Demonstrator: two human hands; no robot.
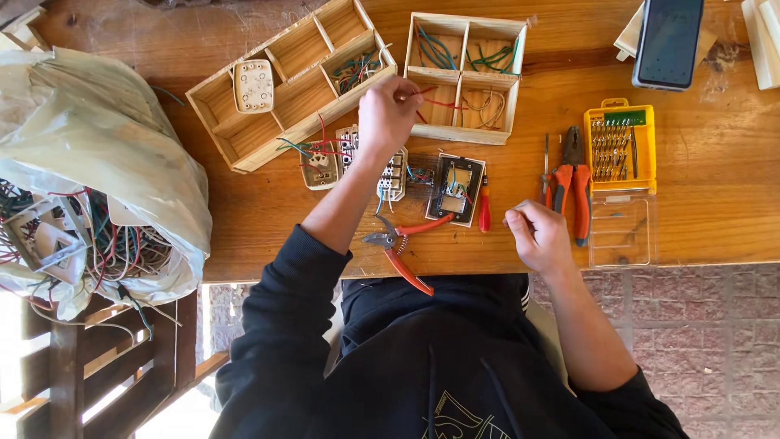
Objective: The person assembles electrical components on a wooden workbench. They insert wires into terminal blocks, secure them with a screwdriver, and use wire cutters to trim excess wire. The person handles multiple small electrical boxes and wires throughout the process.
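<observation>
My left hand (388,114) reaches forward over the table and pinches a short red wire (439,102) at the near left compartment of a square wooden tray (465,76) that holds sorted coloured wires. My right hand (538,236) rests loosely curled on the wooden table (715,171) near its front edge, with nothing clearly in it. Between my hands lie opened switch plates (455,189) with wires, a small red screwdriver (484,213) and red-handled cutters (404,248).
A long wooden divided tray (284,77) holds a white switch part and wires. Red pliers (571,185) and a yellow bit set (620,146) lie to the right, a phone (668,42) at the back. A plastic bag (89,162) of wired switches sits at left.
</observation>
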